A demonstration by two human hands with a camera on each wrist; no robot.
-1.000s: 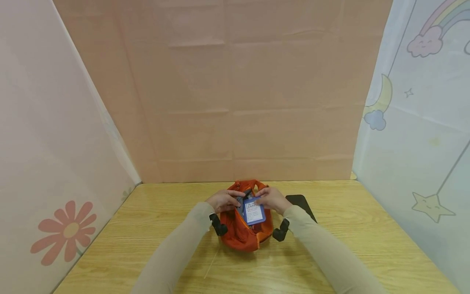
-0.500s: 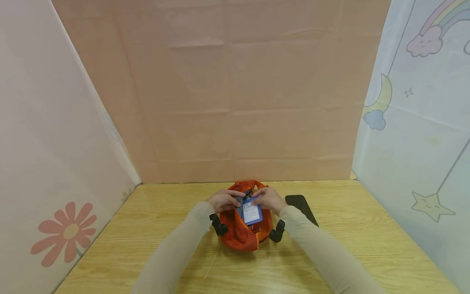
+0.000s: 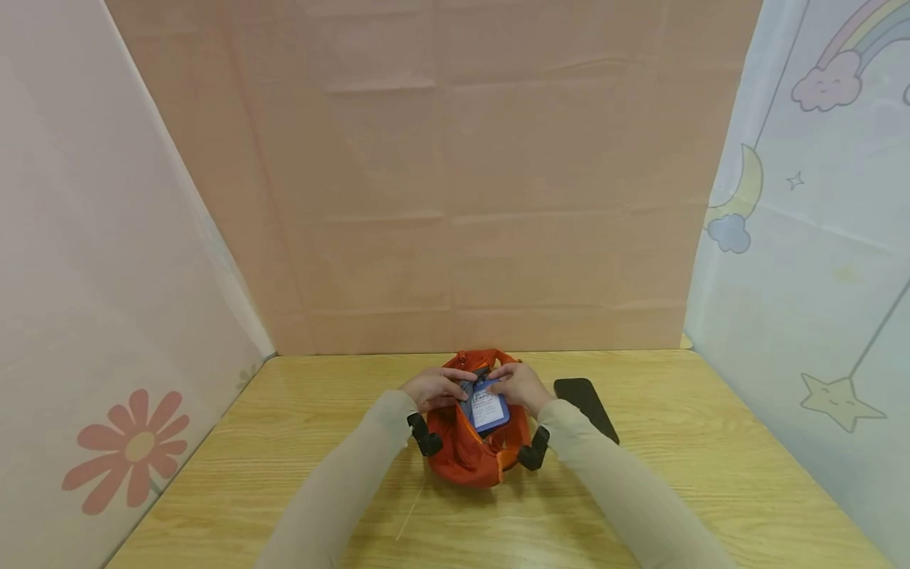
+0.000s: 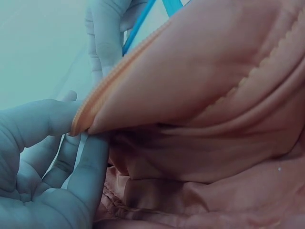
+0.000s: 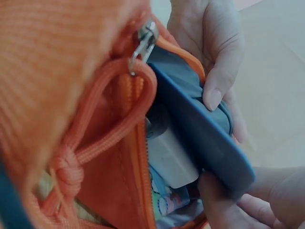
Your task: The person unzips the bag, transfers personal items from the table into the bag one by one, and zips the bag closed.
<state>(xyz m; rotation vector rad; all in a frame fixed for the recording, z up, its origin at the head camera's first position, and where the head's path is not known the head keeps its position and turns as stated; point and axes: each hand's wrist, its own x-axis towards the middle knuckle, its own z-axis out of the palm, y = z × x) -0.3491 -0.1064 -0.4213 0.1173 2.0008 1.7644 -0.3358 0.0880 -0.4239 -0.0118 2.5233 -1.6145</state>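
An orange zip bag (image 3: 465, 458) sits on the wooden table (image 3: 284, 442) in front of me, its mouth held wide. My left hand (image 3: 452, 383) pinches the zipper edge (image 4: 102, 98) of the bag's left side. My right hand (image 3: 502, 385) pinches a blue card holder (image 3: 490, 411) with a white label, tilted half inside the bag. In the right wrist view the blue card holder (image 5: 205, 136) slants into the mouth beside a metal zipper pull (image 5: 144, 40) and an orange cord loop (image 5: 112, 129). Other small items lie deeper inside, unclear.
A flat black phone-like slab (image 3: 587, 405) lies on the table just right of the bag. Pink paper walls stand behind and at the left, a pale blue patterned sheet (image 3: 817, 237) at the right. Black wrist cameras (image 3: 424, 435) sit on both forearms.
The blue card holder has slid lower and a little left into the bag, with my right hand following. My left hand has stayed on the bag's edge.
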